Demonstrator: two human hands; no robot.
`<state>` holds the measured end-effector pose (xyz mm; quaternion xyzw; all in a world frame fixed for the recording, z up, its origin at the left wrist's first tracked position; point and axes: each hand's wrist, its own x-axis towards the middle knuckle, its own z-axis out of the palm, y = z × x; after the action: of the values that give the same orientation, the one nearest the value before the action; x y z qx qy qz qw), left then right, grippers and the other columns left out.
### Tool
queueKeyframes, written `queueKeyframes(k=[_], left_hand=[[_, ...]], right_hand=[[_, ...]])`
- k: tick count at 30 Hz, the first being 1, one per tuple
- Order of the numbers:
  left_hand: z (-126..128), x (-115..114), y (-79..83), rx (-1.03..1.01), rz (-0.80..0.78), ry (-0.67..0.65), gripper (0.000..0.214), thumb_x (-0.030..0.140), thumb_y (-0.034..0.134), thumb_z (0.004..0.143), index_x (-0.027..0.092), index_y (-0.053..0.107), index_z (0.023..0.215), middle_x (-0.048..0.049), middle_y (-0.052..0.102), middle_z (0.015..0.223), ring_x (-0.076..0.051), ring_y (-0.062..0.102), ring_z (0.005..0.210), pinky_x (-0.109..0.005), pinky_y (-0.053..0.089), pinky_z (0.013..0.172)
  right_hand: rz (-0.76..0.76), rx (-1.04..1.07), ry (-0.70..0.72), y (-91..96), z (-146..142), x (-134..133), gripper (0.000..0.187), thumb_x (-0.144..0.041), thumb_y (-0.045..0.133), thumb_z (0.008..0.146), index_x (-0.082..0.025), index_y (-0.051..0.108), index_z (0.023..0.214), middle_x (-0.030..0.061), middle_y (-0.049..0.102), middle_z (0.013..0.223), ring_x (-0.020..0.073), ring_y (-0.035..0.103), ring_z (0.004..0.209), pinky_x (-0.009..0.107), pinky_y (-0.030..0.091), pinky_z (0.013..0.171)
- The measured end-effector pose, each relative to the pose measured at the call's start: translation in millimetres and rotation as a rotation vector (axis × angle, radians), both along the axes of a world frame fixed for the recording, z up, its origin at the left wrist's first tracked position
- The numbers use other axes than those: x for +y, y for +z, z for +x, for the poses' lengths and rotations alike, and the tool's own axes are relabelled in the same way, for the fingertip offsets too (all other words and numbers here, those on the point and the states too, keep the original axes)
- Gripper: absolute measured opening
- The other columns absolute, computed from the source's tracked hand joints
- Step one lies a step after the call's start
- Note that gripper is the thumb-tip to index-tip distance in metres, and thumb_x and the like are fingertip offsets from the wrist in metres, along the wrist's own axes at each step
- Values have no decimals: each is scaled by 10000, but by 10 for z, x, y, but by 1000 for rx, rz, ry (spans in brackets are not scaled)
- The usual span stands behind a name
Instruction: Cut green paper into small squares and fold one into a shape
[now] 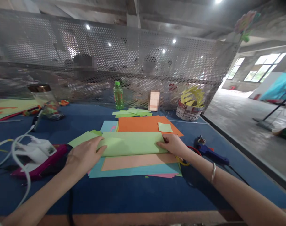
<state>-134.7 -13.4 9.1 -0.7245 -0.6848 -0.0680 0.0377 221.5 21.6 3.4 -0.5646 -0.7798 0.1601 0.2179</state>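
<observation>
A folded sheet of light green paper is held level between my two hands, above a stack of coloured paper. My left hand pinches its left end between thumb and fingers. At the right end my right hand grips the same sheet, its fingers curled. Beneath it show a peach sheet and a blue sheet, with pink edges below. Behind it lies orange paper, carrying a small green square. More green paper sits beside my left hand.
A magenta power strip with white chargers and cables is at left. To the right lie a blue glue gun and partly hidden scissors. A green bottle, a jar and a woven basket stand near the perforated screen.
</observation>
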Motion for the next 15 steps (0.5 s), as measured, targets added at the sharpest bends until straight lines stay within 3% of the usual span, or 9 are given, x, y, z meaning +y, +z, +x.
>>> queueKeyframes(k=[3, 6, 8, 10, 15], left_hand=[[33, -36, -66, 20, 231, -127, 503, 320, 367, 934, 103, 427, 1383, -190, 495, 1418, -345, 491, 1287, -462, 445, 986], [225, -136, -62, 39, 331, -395, 523, 197, 351, 952, 186, 327, 1474, -132, 317, 1560, -300, 264, 1444, -509, 257, 1144], [435, -220, -48, 24, 286, -584, 514, 200, 325, 987, 212, 285, 1499, -99, 270, 1588, -271, 176, 1474, -511, 211, 1167], [669, -294, -52, 9, 127, -735, 545, 307, 350, 1016, 258, 185, 1534, -66, 209, 1610, -239, 157, 1479, -466, 225, 1171], [1102, -327, -111, 27, -90, -901, 644, 523, 363, 987, 305, 118, 1541, -33, 154, 1614, -281, 105, 1485, -573, 112, 1166]], right_hand=[[17, -18, 14, 22, -9, -49, 414, -412, 609, 795, -207, 333, 565, -74, 321, 512, 94, 319, 500, 225, 195, 492], [33, -39, 18, 17, -22, -75, 418, -408, 611, 802, -207, 334, 562, -71, 344, 507, 95, 327, 496, 229, 193, 496], [44, -52, 15, 7, -31, -79, 417, -399, 616, 806, -207, 338, 562, -69, 358, 504, 96, 332, 495, 234, 194, 502], [56, -63, 10, 2, -40, -80, 406, -384, 624, 806, -206, 351, 565, -66, 372, 505, 98, 347, 499, 238, 200, 510], [79, -84, -6, 16, -56, -107, 360, -345, 625, 809, -203, 388, 579, -60, 399, 509, 101, 366, 502, 237, 202, 509]])
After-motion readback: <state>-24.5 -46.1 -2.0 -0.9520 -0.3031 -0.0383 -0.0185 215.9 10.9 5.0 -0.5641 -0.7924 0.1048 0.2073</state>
